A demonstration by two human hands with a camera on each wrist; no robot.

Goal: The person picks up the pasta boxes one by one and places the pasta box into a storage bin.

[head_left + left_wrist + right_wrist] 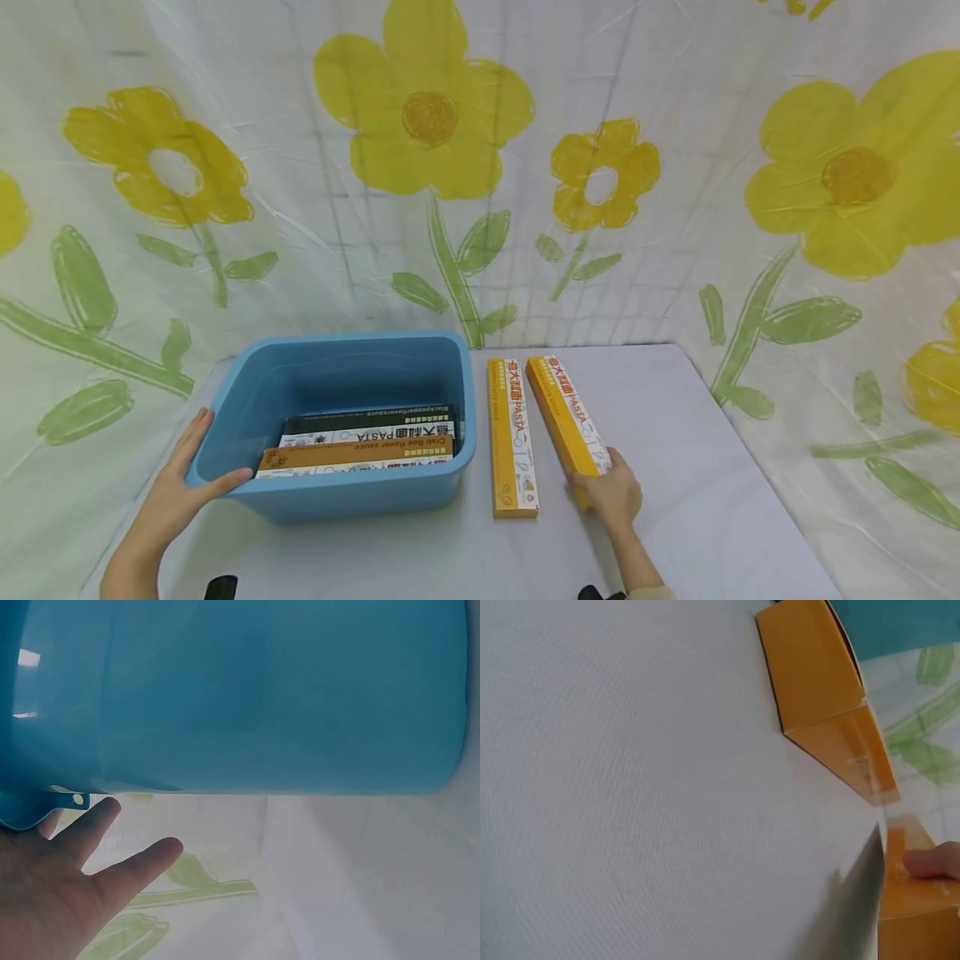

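My left hand [168, 500] rests at the near left corner of a blue plastic bin [352, 497], fingers straight and spread along its rim. From below, in the left wrist view, those fingers [135, 877] stretch out beside the bin's wall [262, 697]. At the right, my right hand [613, 493] grips the near end of a yellow-and-white pasta box [566, 408] across its width; the thumb shows on the held box [915, 926] in the right wrist view. A matching pasta box [512, 442] lies between it and the bin.
Inside the bin stand a brown crab roe pasta box [360, 454] and a black-pepper pasta box [375, 419], both on edge. A white cloth covers the table [360, 558]. Behind it hangs a curtain [300, 233] printed with yellow flowers.
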